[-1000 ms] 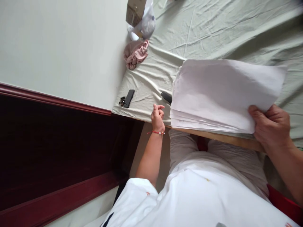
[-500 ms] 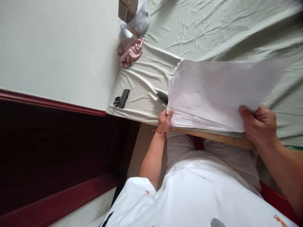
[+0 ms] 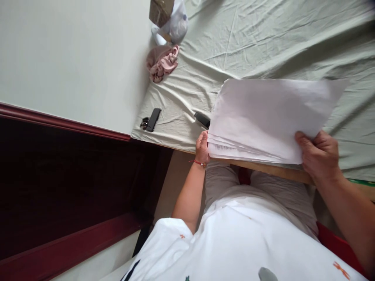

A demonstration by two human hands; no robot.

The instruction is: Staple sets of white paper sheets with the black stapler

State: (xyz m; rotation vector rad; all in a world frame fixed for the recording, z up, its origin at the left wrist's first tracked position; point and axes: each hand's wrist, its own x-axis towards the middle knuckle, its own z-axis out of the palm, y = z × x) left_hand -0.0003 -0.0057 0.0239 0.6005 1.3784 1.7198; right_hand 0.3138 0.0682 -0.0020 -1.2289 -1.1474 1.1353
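A stack of white paper sheets [image 3: 263, 117] is held over the near edge of the cloth-covered surface. Its lower sheets fan out slightly, and faint print shows at the lower left corner. My right hand [image 3: 320, 154] is closed on the lower right part, thumb on top and the other fingers curled beneath. At the left edge, my left hand [image 3: 202, 146] holds the stack with its thumb along the side; its other fingers are mostly hidden. A black object [image 3: 202, 119] lies just beyond that hand, partly covered by the sheets.
A black stapler-like object [image 3: 154, 120] lies near the table's left corner beside a small dark metal item [image 3: 144, 123]. Farther back are a crumpled pink cloth [image 3: 162, 64], a plastic bag [image 3: 178, 23] and a brown box [image 3: 161, 11]. The pale green cloth [image 3: 263, 43] is wrinkled.
My left thumb has slid off the top of the sheets to their left edge. The stack's far edge has dipped slightly toward me, and its left edges sit more even.
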